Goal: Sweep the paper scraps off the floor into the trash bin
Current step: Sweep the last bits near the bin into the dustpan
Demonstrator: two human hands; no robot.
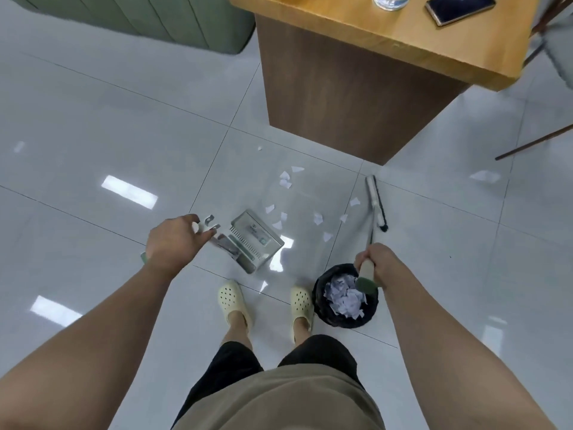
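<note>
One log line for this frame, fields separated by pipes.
left hand holds dustpan handle | right hand holds broom | paper scraps on floor | trash bin part-filled

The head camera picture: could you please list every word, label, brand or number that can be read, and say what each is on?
No text is legible.
Dustpan: a printed label on its inner face, too small and blurred to read.
Phone on the table: dark screen, no text visible.
Trash bin, broom, paper scraps: no markings visible.
</note>
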